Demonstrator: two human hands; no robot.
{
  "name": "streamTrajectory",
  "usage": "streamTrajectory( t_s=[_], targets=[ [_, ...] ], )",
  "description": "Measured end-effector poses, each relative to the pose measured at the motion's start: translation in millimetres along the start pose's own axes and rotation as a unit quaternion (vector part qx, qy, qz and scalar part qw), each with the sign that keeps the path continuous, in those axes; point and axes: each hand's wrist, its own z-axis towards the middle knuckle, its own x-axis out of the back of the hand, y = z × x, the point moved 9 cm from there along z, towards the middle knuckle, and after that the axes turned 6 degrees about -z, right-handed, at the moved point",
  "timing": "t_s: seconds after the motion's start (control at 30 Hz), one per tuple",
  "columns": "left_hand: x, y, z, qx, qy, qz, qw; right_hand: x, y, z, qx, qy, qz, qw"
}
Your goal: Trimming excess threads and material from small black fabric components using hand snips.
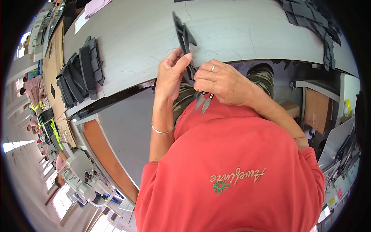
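My left hand (170,76) is closed on a narrow dark grey fabric piece (183,35), thumb on top and fingers behind. The strip stands up past my fingertips over the table's front edge, and its lower end comes down to the fingers of my right hand (224,83). That hand, with a ring on one finger, is curled around a pair of thread snips (203,103). Two pointed blades stick out below the palm, spread apart and aimed back toward my red shirt. Whether the right fingertips also pinch the fabric I cannot tell.
The pale table (135,42) has loose threads scattered on it. A stack of dark grey fabric pieces (83,71) lies at its left, and a longer pile (313,23) hangs over the right edge. A sewing machine (83,174) stands at the lower left. Other people sit farther left.
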Motion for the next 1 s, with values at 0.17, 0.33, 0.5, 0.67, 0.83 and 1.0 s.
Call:
streamTrajectory(
  t_s=[0.17, 0.33, 0.5, 0.67, 0.83, 1.0],
  targets=[
    [5, 9, 2, -0.063, 0.033, -0.074, 0.995, 3, 11, -10, -0.034, 0.011, -0.013, 0.999],
    [1, 7, 0, -0.055, -0.008, -0.119, 0.991, 5, 23, -14, -0.067, 0.023, -0.043, 0.997],
    [-10, 11, -2, -0.08, -0.062, -0.137, 0.985, 8, 23, -11, -0.087, -0.002, -0.036, 0.996],
    [-18, 21, -6, -0.103, -0.101, -0.145, 0.979, 11, 28, -13, -0.113, 0.007, -0.018, 0.993],
    [-16, 21, -8, -0.1, -0.127, -0.152, 0.975, 3, 37, -18, -0.15, -0.026, 0.073, 0.986],
    [-8, 23, -7, -0.133, -0.09, -0.162, 0.974, 10, 54, -26, -0.225, 0.009, 0.14, 0.964]
  ],
)
